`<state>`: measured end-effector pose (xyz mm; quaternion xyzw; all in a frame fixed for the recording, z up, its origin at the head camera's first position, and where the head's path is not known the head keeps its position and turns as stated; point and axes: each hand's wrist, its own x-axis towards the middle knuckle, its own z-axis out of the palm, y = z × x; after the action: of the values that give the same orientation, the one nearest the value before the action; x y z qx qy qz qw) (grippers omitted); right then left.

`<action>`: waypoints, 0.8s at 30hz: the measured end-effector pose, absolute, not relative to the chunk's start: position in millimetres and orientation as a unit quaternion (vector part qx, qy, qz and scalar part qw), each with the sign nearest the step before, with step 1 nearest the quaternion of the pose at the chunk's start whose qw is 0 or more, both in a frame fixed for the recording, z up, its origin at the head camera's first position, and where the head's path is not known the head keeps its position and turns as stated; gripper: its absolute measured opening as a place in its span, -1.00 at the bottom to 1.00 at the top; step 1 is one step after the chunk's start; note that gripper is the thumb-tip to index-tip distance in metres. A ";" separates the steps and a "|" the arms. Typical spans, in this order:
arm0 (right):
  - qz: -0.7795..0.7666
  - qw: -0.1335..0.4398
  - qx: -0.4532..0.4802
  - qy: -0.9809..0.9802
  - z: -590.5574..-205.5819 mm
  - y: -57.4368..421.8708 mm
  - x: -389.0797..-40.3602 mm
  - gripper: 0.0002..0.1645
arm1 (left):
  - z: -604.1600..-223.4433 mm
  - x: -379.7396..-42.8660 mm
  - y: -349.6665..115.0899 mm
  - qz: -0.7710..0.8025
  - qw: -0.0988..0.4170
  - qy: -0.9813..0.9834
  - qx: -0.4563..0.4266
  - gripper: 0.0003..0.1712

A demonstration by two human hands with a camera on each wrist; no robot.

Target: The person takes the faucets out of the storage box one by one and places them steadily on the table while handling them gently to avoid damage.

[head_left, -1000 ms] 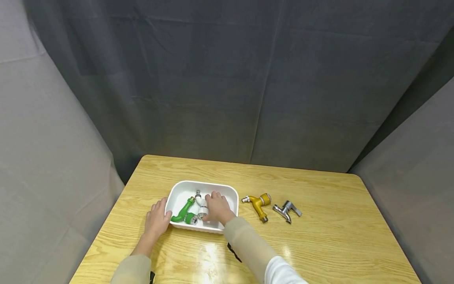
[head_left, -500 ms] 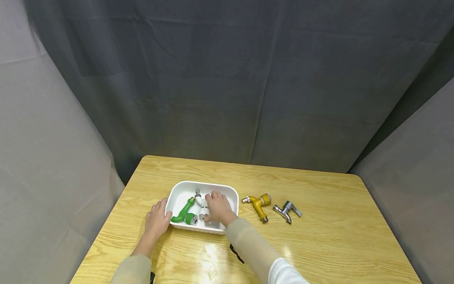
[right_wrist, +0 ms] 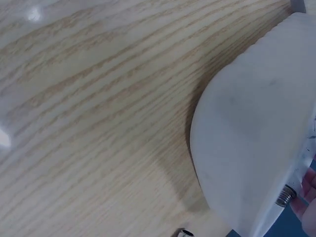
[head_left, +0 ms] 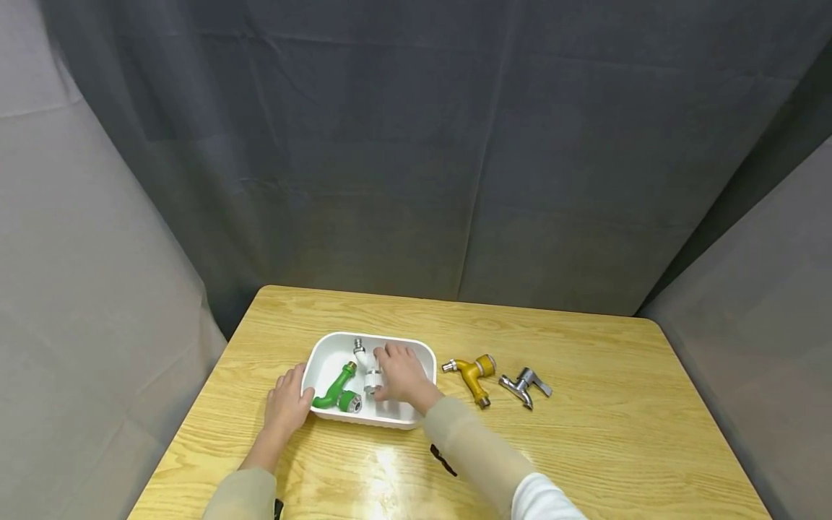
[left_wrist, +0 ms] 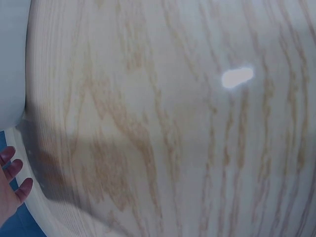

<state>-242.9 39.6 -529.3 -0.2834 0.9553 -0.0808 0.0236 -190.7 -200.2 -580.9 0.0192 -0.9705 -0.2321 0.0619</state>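
Note:
A white plastic tray (head_left: 425,354) sits on the table. My left hand (head_left: 288,401) rests against its left side and front corner, thumb at the rim; in the left wrist view its fingers (left_wrist: 23,188) look loosely extended. Inside the tray, my right hand (head_left: 404,375) grips a white faucet (head_left: 372,377) by its knob end, partly covering it. The faucet lies slanted, metal inlet toward the tray's far wall. In the right wrist view a threaded metal end (right_wrist: 285,196) shows beside the fingers. A green faucet (head_left: 338,388) lies left of it in the tray.
Right of the tray, a yellow faucet (head_left: 473,374) lies on the wooden table (head_left: 604,419). A chrome faucet (head_left: 523,386) with a lever handle lies further right. Dark grey cloth (head_left: 390,159) hangs behind the table, with lighter cloth at both sides.
The white faucet has shifted slightly away and to the left, its inlet end nearer the far wall. My right hand has moved with it. The left hand stays put.

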 end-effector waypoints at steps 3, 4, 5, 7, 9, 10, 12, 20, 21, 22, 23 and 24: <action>-0.077 0.004 -0.291 0.954 -525.1 41.6 -242.5 0.01 | -581.5 -190.9 -200.9 -0.233 0.066 -0.970 0.017 -0.43; -0.076 -0.001 -0.292 0.953 -524.0 42.4 -242.2 0.01 | -581.5 -190.8 -201.0 -0.233 0.068 -0.970 0.017 -0.43; -0.074 -0.004 -0.293 0.953 -523.1 43.2 -241.9 0.01 | -581.7 -190.9 -201.0 -0.233 0.068 -0.970 0.016 -0.43; -0.075 -0.011 -0.295 0.953 -521.1 45.1 -240.9 0.02 | -582.0 -190.8 -201.1 -0.233 0.069 -0.970 0.015 -0.43; -0.085 -0.015 -0.295 0.951 -519.0 47.3 -239.8 0.02 | -582.0 -190.7 -201.1 -0.232 0.067 -0.970 0.016 -0.43; -0.089 -0.018 -0.295 0.951 -518.3 48.7 -239.4 0.02 | -582.0 -190.6 -201.1 -0.231 0.066 -0.970 0.016 -0.43; -0.093 -0.025 -0.293 0.951 -516.5 51.6 -238.6 0.01 | -582.1 -190.6 -201.1 -0.230 0.066 -0.971 0.016 -0.43; -0.113 -0.046 -0.286 0.950 -509.1 67.5 -235.3 -0.03 | -581.1 -190.1 -201.2 -0.232 0.068 -0.970 0.017 -0.43; -0.115 -0.045 -0.285 0.951 -508.1 69.7 -234.7 -0.04 | -580.8 -190.0 -201.0 -0.233 0.067 -0.970 0.017 -0.43; -0.116 -0.044 -0.283 0.951 -507.4 72.0 -234.1 -0.04 | -580.6 -189.8 -200.9 -0.234 0.067 -0.970 0.018 -0.43; -0.118 -0.044 -0.281 0.951 -506.8 74.4 -233.5 -0.04 | -580.6 -189.6 -200.8 -0.235 0.066 -0.970 0.018 -0.43; -0.120 -0.044 -0.279 0.952 -506.3 76.9 -233.0 -0.04 | -580.5 -189.4 -200.8 -0.234 0.066 -0.970 0.017 -0.43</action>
<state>-233.0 76.9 -506.3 -0.2786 0.9518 -0.1204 -0.0437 -189.4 -200.8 -580.5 0.0175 -0.9698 -0.2341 0.0660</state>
